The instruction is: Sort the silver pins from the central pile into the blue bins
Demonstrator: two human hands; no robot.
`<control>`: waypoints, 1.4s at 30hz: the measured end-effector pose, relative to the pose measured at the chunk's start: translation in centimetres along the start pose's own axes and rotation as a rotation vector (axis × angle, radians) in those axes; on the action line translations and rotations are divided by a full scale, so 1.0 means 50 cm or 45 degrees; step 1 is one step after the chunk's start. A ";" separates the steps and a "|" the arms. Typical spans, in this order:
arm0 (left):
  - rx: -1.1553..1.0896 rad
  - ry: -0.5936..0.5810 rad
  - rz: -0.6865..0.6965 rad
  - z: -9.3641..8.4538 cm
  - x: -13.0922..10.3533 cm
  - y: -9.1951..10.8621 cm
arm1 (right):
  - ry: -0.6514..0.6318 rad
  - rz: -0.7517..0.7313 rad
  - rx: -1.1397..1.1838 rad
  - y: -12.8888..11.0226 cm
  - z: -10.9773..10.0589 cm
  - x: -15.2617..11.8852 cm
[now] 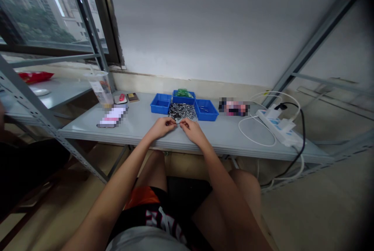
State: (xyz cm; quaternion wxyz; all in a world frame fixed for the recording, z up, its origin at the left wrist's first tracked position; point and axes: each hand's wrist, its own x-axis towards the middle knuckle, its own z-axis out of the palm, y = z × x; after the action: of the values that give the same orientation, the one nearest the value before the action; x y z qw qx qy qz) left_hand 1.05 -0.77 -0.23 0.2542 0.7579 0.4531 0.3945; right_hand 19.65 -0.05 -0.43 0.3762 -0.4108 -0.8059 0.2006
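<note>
Just in front of a heap of black and silver screws (pixel 184 110), my left hand (pixel 163 127) and my right hand (pixel 190 129) meet fingertip to fingertip. Between them is a thin dark screw (pixel 177 123), very small in view, with both hands pinching its ends. Around the heap stand three blue trays: the left tray (pixel 160 109) shows no contents, the back tray (pixel 174 98) holds green plastic packaging (pixel 182 93), and a few thin silver pieces (pixel 203 108) lie in the right tray (pixel 208 117).
On the grey shelf table (pixel 140 128) are a phone (pixel 112 116), a plastic cup (pixel 101 89) and a small red object (pixel 122 97) at left. A blurred pink-and-black item (pixel 233 107), a power strip (pixel 277 127) and looping cables lie right. A metal upright (pixel 52 106) stands left.
</note>
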 end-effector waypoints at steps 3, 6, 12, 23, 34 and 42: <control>0.008 -0.005 0.008 -0.001 0.000 0.000 | 0.001 0.001 0.010 -0.001 -0.001 0.000; 0.021 0.005 0.024 0.000 0.000 -0.004 | 0.016 0.001 0.019 0.000 0.000 0.001; 0.036 0.034 0.056 0.000 0.003 -0.009 | 0.003 -0.011 0.008 0.004 0.001 0.001; 0.051 0.050 0.107 -0.003 0.002 -0.001 | 0.040 -0.007 0.018 0.010 0.002 0.001; 0.171 -0.137 0.141 -0.002 0.001 0.004 | 0.035 -0.064 0.031 0.004 0.000 -0.003; 0.053 0.070 0.110 -0.003 0.001 -0.002 | -0.047 -0.110 -0.125 0.013 0.005 0.002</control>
State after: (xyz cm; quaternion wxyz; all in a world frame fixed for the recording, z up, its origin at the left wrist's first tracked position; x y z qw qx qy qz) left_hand 0.88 -0.67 -0.21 0.2088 0.7707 0.4349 0.4162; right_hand 19.78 0.41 -0.95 0.3490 -0.3897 -0.8386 0.1520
